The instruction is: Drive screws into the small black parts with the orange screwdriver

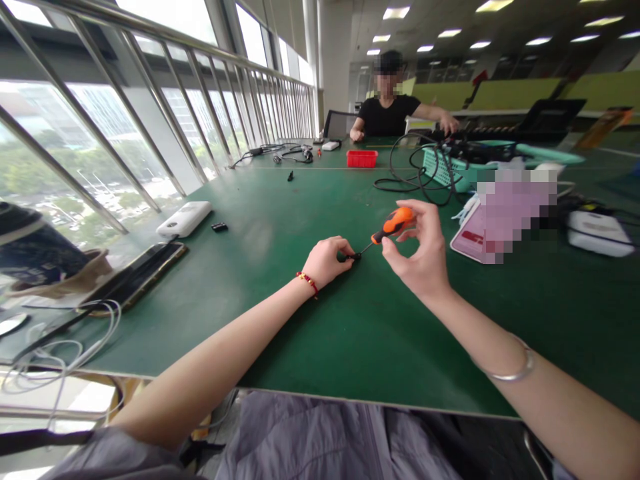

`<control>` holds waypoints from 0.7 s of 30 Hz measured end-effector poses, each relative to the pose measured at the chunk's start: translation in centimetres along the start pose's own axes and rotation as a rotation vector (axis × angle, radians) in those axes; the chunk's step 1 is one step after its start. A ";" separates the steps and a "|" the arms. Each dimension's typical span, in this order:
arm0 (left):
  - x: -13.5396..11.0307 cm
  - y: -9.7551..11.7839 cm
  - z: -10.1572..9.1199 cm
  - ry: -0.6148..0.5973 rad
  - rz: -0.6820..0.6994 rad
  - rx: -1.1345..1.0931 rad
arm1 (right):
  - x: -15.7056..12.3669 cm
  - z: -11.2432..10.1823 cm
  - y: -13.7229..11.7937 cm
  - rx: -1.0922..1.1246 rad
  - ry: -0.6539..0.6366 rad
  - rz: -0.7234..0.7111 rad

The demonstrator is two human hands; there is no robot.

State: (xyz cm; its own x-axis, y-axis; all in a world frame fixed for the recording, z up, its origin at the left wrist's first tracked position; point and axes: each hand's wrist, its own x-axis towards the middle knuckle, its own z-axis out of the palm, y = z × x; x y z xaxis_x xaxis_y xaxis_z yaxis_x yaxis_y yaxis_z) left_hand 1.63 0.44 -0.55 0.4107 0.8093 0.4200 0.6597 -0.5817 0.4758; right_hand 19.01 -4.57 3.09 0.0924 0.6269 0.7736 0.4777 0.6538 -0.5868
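Observation:
My left hand [329, 261] rests on the green table and pinches a small black part [354, 256] between thumb and fingers; its exact kind is too small to make out. In my right hand [423, 253] is an orange and black screwdriver [399, 222], held by its handle with the fingertips. The screwdriver slants down to the left, its tip at the small black part. Whether the tip sits in a screw cannot be seen. Part of the black piece is hidden by my left fingers.
Left lie a white power bank [185, 219], a small black piece [219, 227] and a phone [135, 277] with cables. Ahead stands a red box [361, 159]. To the right are a teal basket [440, 170] with black cables and a pink box [505, 220]. A person [390, 110] sits opposite.

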 end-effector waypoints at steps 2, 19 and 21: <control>0.0 0.0 0.0 0.001 0.005 -0.003 | 0.1 0.0 0.0 -0.022 0.005 0.042; 0.0 0.0 0.0 0.000 0.004 0.007 | 0.1 -0.1 0.0 -0.107 0.031 0.059; 0.0 -0.1 0.0 -0.002 0.002 0.007 | 0.0 -0.2 -0.3 -0.161 -0.003 0.104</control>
State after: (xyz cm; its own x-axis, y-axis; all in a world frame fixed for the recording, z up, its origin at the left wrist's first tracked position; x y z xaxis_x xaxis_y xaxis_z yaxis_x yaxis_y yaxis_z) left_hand 1.58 0.47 -0.58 0.4135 0.8084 0.4190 0.6635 -0.5826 0.4694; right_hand 19.04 -4.85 3.32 0.1464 0.6892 0.7097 0.5989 0.5092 -0.6181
